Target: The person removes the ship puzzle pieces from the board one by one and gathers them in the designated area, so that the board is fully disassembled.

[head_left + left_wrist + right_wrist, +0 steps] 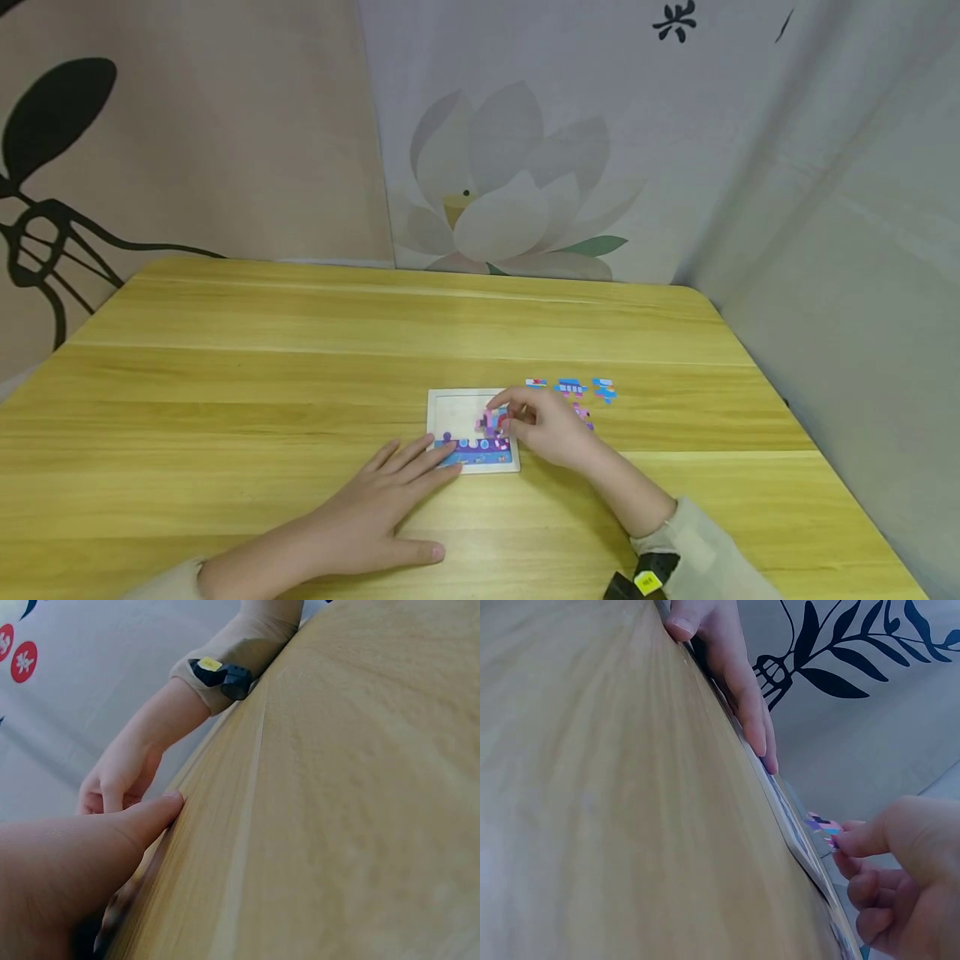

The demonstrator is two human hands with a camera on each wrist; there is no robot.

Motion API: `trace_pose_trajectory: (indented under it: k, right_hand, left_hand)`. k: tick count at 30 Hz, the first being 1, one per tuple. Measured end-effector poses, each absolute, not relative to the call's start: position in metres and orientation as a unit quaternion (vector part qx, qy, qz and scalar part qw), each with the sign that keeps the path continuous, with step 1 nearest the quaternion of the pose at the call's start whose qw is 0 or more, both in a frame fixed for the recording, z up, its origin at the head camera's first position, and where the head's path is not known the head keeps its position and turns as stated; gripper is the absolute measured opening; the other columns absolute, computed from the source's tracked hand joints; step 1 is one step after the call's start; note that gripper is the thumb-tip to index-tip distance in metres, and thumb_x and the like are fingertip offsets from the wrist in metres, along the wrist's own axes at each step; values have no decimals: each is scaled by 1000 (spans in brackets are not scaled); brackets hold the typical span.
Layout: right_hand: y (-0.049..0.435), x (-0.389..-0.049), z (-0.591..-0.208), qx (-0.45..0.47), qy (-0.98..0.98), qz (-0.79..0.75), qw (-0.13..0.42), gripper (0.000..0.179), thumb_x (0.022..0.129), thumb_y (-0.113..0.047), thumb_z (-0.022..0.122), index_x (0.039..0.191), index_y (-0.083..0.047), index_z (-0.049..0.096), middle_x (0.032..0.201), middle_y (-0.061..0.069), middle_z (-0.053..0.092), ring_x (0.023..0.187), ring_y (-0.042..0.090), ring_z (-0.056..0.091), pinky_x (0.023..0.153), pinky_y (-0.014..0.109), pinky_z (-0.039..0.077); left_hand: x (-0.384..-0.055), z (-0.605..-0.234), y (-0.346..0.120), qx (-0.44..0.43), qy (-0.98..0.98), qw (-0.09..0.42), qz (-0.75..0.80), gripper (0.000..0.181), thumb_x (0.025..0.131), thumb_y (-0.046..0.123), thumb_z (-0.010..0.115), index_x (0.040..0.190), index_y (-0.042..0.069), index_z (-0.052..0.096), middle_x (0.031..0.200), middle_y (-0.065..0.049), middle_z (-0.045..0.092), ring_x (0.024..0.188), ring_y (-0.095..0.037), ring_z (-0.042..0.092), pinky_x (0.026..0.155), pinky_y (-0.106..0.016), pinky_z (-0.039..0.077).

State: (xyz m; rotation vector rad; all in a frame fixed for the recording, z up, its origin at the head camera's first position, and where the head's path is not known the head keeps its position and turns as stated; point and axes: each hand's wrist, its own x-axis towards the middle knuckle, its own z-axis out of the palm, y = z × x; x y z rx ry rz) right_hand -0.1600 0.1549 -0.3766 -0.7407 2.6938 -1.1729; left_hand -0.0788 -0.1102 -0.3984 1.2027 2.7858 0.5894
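A white-rimmed puzzle tray (pixel 431 410) lies on the wooden table, with joined blue and purple jigsaw pieces (pixel 483 457) along its near side. My right hand (pixel 551 427) pinches a pink and purple puzzle piece (pixel 491 423) over the tray's right part. That puzzle piece (pixel 823 825) shows between thumb and fingers in the right wrist view; whether it touches the tray, I cannot tell. Fingers spread, my left hand (pixel 382 508) rests at the tray's near left corner. The left wrist view catches only part of the left hand (pixel 67 862), and hides the tray.
Several loose puzzle pieces (pixel 571 387) lie right of the tray, one partly behind my right hand. A black device with a yellow label (pixel 648 582) sits on the right sleeve. Beyond the table (pixel 300 333) hangs a curtain (pixel 300 125) with flower and leaf prints.
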Motion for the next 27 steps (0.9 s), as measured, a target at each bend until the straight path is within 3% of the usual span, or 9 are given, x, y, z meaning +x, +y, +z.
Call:
trace_pose_trajectory:
  k: [11, 18, 24, 27]
  right_hand:
    - [164, -156, -371, -209, 878, -429, 35, 25, 86, 0, 66, 105, -16, 71, 84, 0, 59, 48, 8, 33, 44, 20, 30]
    - [177, -155, -370, -193, 874, -444, 24, 26, 86, 2, 66, 105, -15, 72, 77, 1, 58, 46, 8, 32, 43, 20, 28]
    - [188, -152, -369, -176, 864, -471, 29, 26, 87, 2, 66, 107, -13, 71, 96, 8, 64, 46, 8, 30, 44, 19, 27]
    - [194, -150, -368, -175, 859, -481, 30, 26, 87, 2, 65, 109, -11, 70, 84, 6, 59, 47, 8, 29, 44, 19, 27]
  left_hand:
    - [-78, -396, -109, 384, 902, 39, 194, 82, 87, 68, 47, 151, 18, 33, 159, -1, 16, 144, -27, 10, 110, -58, 10]
    - [-78, -397, -110, 389, 901, 26, 189, 82, 87, 68, 46, 150, 18, 33, 159, -1, 17, 144, -27, 11, 110, -58, 11]
    - [-77, -396, -111, 392, 900, 19, 192, 82, 88, 67, 47, 150, 16, 35, 158, -2, 18, 144, -28, 13, 110, -59, 12]
    - [-77, -396, -111, 393, 899, 16, 194, 82, 87, 67, 48, 149, 15, 35, 158, -2, 19, 144, -28, 13, 109, -59, 13]
